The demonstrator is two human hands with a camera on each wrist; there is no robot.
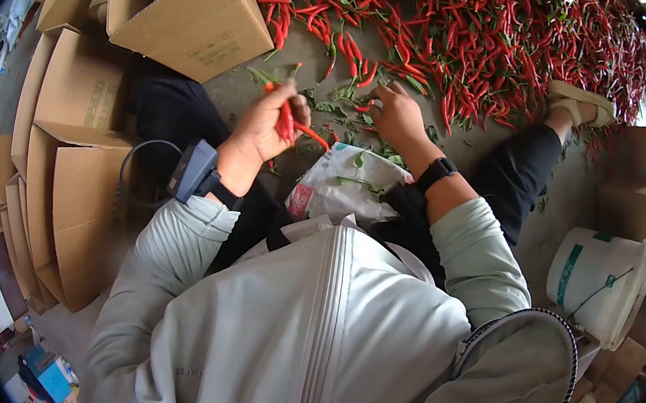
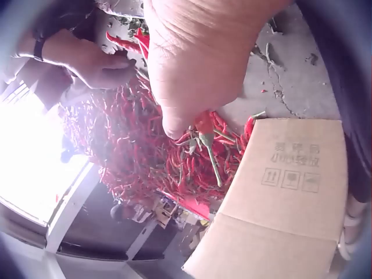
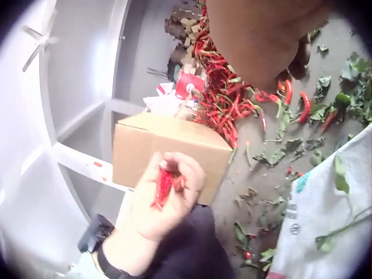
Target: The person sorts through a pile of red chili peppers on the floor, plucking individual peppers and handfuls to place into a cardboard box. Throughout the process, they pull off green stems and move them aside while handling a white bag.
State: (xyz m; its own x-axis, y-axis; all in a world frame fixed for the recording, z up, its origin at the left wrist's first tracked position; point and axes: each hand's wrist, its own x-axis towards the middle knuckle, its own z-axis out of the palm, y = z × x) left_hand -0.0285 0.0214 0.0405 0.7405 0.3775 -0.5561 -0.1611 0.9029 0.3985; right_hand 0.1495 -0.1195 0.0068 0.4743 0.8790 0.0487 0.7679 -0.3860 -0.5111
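Observation:
My left hand [image 1: 258,124] grips several red chili peppers [image 1: 286,121], raised above the floor beside an open cardboard box. In the left wrist view a green stem [image 2: 210,157] sticks out past the curled fingers. In the right wrist view the held peppers [image 3: 164,187] show red in that palm. Low at the near edge of the chili heap [image 1: 444,22], my right hand [image 1: 401,120] has its fingers bent, with a red chili [image 1: 364,109] at the fingertips. The right wrist view hides most of these fingertips behind the hand [image 3: 261,38].
A white woven sack [image 1: 333,186] with leaves on it lies between the legs. Cardboard boxes [image 1: 191,25] stand at the left, and a white bucket [image 1: 594,278] at the right. Torn leaves [image 3: 279,154] litter the concrete floor. A sandalled foot [image 1: 584,105] rests beside the heap.

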